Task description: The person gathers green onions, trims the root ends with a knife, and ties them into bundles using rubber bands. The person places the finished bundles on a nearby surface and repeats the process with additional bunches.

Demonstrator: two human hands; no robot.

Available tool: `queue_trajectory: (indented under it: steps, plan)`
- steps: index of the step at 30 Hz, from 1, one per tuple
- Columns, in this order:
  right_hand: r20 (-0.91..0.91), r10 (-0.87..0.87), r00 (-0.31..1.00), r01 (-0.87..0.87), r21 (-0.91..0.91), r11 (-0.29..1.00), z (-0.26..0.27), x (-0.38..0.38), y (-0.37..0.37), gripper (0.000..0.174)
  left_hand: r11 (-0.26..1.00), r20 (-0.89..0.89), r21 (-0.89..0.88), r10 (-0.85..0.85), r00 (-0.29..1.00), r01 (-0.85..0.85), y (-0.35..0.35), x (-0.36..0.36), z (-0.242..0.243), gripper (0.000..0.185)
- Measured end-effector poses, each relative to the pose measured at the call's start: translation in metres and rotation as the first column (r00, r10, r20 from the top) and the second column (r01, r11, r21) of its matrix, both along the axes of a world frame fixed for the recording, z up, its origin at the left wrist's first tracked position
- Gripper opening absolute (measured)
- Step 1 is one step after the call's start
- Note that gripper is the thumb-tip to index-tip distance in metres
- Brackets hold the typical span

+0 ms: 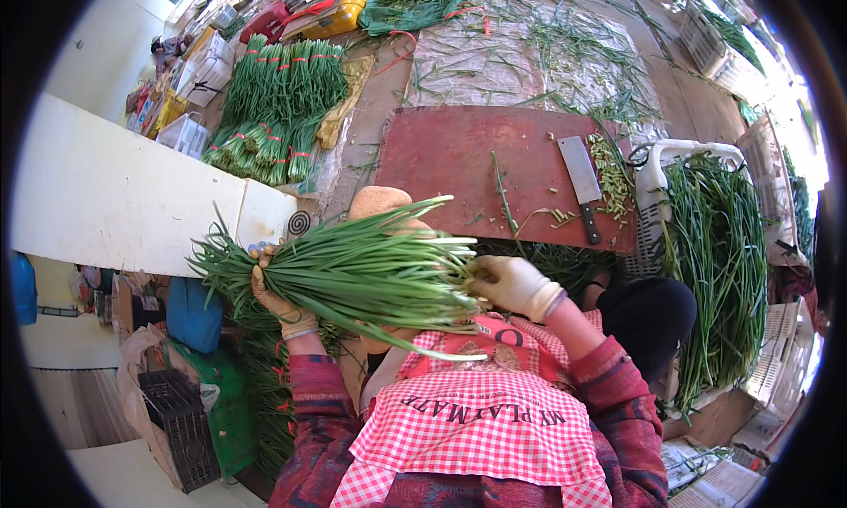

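A loose bunch of garlic chives [357, 270] lies sideways in front of my apron, pale stem ends to the right. My left hand [281, 299], in a soiled glove, is wrapped around its leafy end. At the stem ends, the curled fingers of my gloved right hand [516, 286] grip some of the stalks. Beyond the bunch is a red board [450, 157]. On it rest a cleaver [580, 180] with a black handle, a pile of chopped stem pieces [609, 170] and a few stray stalks.
At right, a white plastic crate [652, 197] overflows with long chives [714, 276]. Bundles tied with red bands [284, 78] are stacked at upper left, past a white ledge [132, 190]. Leaf scraps litter a plastic sheet [476, 58]. A black crate [178, 428] sits lower left.
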State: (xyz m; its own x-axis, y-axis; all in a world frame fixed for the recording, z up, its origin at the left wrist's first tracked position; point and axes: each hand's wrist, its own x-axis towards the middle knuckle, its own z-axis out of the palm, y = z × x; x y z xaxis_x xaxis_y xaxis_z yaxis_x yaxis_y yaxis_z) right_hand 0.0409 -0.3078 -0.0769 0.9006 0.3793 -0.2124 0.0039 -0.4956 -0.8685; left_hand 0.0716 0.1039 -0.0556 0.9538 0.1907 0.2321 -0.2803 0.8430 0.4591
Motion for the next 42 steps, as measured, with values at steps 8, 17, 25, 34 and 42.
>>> queue_trajectory:
  steps: [8, 17, 25, 34, 42]
  plan:
    - [0.119, -0.398, 0.91, 0.349, 0.304, 0.887, 0.011, 0.014, -0.01, 0.031, 1.0, 0.039, -0.027, 0.003, 0.999, -0.002, 0.006, 0.004, -0.018, 0.015]
    - [0.489, -0.117, 0.864, 0.274, -0.263, 0.925, 0.019, 0.025, 0.01, 0.016, 0.999, 0.009, 0.032, 0.039, 0.999, -0.04, 0.003, 0.003, -0.017, 0.018]
    - [-0.313, -0.087, 0.946, 0.186, 0.301, 0.935, 0.055, 0.007, -0.001, 0.035, 1.0, 0.027, -0.013, -0.019, 0.999, 0.019, -0.017, -0.004, -0.002, 0.018]
    - [-0.499, -0.094, 0.862, 0.273, 0.3, 0.914, -0.013, 0.033, 0.065, 0.037, 1.0, 0.031, -0.016, -0.013, 0.999, 0.013, -0.01, 0.001, -0.003, 0.015]
    - [0.219, -0.122, 0.968, 0.165, -0.193, 0.967, 0.021, 0.035, 0.069, 0.023, 0.998, 0.067, 0.027, -0.065, 0.996, 0.064, 0.023, -0.004, -0.008, 0.028]
